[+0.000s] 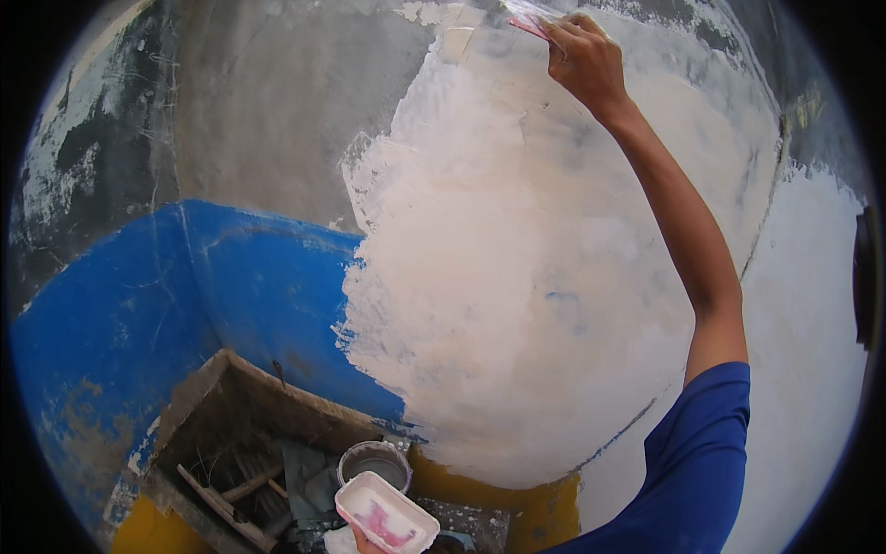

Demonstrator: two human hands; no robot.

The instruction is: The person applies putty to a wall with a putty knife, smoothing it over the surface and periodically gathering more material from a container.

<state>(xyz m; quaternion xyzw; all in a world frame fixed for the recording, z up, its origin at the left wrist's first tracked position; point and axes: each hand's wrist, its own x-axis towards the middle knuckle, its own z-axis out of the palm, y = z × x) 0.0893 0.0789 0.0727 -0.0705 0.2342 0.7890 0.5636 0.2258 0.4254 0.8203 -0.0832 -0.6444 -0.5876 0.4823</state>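
Head view: the scraper (528, 18) sits high on the wall (277, 102), at the upper rim of the picture, its pinkish blade flat on the fresh white putty (517, 277). The right hand (583, 57) is closed around its handle, arm stretched up and left from the blue sleeve (692, 462). The blade lies up and left of the fist, its long axis slanting toward the upper left, so bare grey wall begins just past its tip. The putty patch spreads down from there over the blue band (258, 286); its left edge is ragged, with open grey and blue wall beyond. To the right a corner line runs down, with white surface past it. Low down, the left hand (362, 543) is barely visible under a white tray (386, 513) smeared pink; whether its fingers are closed I cannot tell. Just behind the tray stands a grey bucket (374, 459), beside a concrete pit (231, 443) holding sticks.
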